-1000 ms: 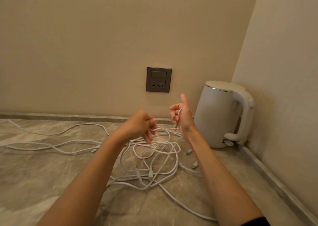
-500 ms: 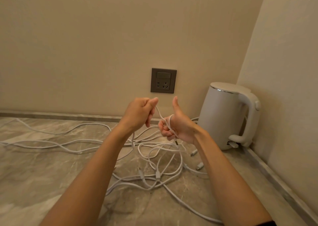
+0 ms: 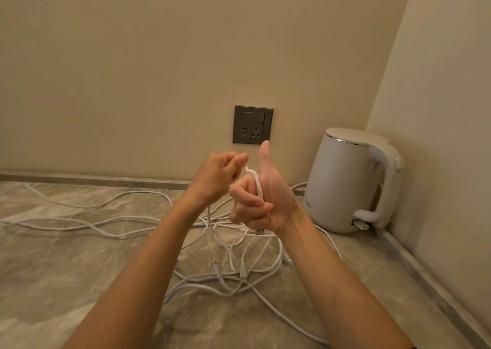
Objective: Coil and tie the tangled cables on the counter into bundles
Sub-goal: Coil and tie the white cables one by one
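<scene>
Several white cables (image 3: 239,271) lie tangled on the marble counter (image 3: 53,282), with long strands trailing off to the left. Both hands are raised above the tangle, close together. My right hand (image 3: 265,202) has its fingers curled round a white cable (image 3: 257,182) looped across the palm, thumb pointing up; a USB plug hangs below its heel. My left hand (image 3: 219,177) pinches the same cable just to the left, and the strand drops from it to the pile.
A white electric kettle (image 3: 350,181) stands in the right corner, close to the cables. A grey wall socket (image 3: 253,124) is behind the hands. Walls bound the counter at the back and right.
Both hands have come closer together and risen slightly. The cable now lies in more turns across my right palm, and my left hand has carried the strand up beside the right thumb.
</scene>
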The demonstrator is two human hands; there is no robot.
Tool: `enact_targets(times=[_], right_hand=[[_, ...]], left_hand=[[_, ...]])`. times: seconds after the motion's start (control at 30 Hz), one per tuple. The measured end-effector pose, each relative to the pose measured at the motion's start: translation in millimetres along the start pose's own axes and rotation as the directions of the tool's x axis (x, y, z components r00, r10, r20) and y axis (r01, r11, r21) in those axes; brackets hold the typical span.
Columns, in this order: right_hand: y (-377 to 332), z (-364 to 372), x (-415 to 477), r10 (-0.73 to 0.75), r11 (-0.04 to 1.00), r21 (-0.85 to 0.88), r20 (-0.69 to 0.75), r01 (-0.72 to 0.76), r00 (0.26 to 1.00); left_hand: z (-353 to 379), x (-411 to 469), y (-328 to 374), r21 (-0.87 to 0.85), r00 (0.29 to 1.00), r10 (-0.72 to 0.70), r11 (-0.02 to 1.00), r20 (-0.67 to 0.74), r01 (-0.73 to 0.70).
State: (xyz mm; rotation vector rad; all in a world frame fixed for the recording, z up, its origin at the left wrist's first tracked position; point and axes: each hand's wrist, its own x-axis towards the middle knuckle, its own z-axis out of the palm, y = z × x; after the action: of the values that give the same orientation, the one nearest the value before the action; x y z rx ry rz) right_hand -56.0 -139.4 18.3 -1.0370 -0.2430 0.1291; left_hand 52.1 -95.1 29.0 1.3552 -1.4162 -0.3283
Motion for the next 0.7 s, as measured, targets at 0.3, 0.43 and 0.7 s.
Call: enact_targets(times=[0.3,0.43,0.7], right_hand=[[-18.2,-17.2,-32.5,-0.430,0.821,0.188,-0.419,0.539,0.800],[-20.8,-15.6,-34.1,-0.456,0.820,0.010,-0.594,0.573,0.663],[-22.3,-26.5,-39.6,-0.518,0.821,-0.280,-0.734,0.498,0.440]], left_hand=[[32.8,-16.6,-13.5,0.138,0.807,-0.266,0.964,0.527,0.227],[29.4,-13.0,-7.0,0.169,0.776,-0.305,0.952,0.553,0.254],[10.7,-15.7,5.2,0.300,0.782,-0.270,0.947,0.561,0.112]])
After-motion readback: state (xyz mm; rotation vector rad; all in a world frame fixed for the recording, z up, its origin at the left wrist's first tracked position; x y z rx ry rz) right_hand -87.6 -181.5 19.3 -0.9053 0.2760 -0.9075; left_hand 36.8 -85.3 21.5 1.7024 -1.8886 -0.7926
